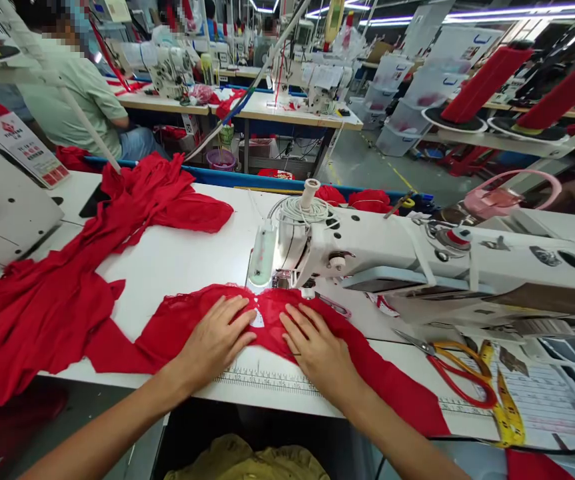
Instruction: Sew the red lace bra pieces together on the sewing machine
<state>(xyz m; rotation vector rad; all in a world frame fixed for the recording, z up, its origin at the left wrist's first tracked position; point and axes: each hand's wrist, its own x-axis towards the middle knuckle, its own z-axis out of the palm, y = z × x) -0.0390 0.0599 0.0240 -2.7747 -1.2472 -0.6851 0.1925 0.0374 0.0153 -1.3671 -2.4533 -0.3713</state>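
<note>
Red lace-edged fabric (182, 327) lies across the white sewing table, its upper edge at the needle area of the sewing machine (362, 243). My left hand (222, 330) rests flat on the fabric left of a small white patch (257, 317), fingers spread. On the other side of that patch, my right hand (314, 343) presses the cloth down with its fingers stretched out. Both hands sit just below the presser foot area, which is partly hidden by the machine's head. A printed ruler scale (267, 379) runs along the table edge beneath the hands.
A heap of red fabric (57, 293) covers the left side. Orange-handled scissors (460, 367), a yellow tape measure (507, 407) and a written sheet (550, 407) lie at right. Red thread cones (490, 83) stand behind the machine. A person (74, 93) sits at the back left.
</note>
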